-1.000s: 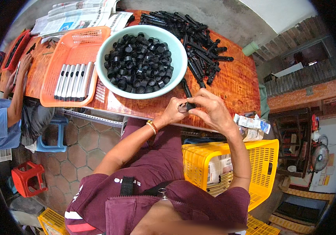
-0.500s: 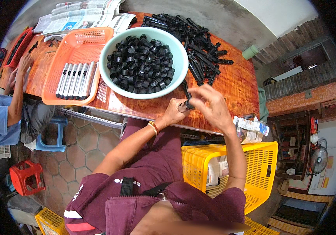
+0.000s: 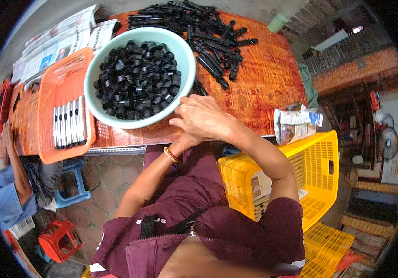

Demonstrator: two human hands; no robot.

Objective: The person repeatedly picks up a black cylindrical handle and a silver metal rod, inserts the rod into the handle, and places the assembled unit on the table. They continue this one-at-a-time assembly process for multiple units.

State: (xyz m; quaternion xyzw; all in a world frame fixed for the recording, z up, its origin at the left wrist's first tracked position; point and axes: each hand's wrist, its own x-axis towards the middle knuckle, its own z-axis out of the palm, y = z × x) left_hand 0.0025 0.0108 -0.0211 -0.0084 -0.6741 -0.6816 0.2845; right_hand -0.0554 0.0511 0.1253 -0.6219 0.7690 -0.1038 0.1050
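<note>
My right hand (image 3: 202,116) lies over my left hand (image 3: 189,140), close to the table's front edge, just right of the pale green basin (image 3: 187,88). The right hand's fingers are curled together. Its back hides what they hold, if anything. Only the wrist and part of the left hand show; its fingers are covered. A black rod-like piece (image 3: 200,88) shows just beyond the right hand; whether it is held or lying on the table I cannot tell. Black ring-shaped caps (image 3: 138,78) fill the basin.
An orange basket (image 3: 64,69) with several silver tubes (image 3: 69,123) stands left of the basin. Black rod-like parts (image 3: 213,39) are piled at the back. A yellow crate (image 3: 319,176) is beside me at right. Another person's arm (image 3: 16,157) reaches the table at far left.
My right hand has come down over the left and now covers the silver and black tube that the left held. The view has shifted, so the basin sits further left.
</note>
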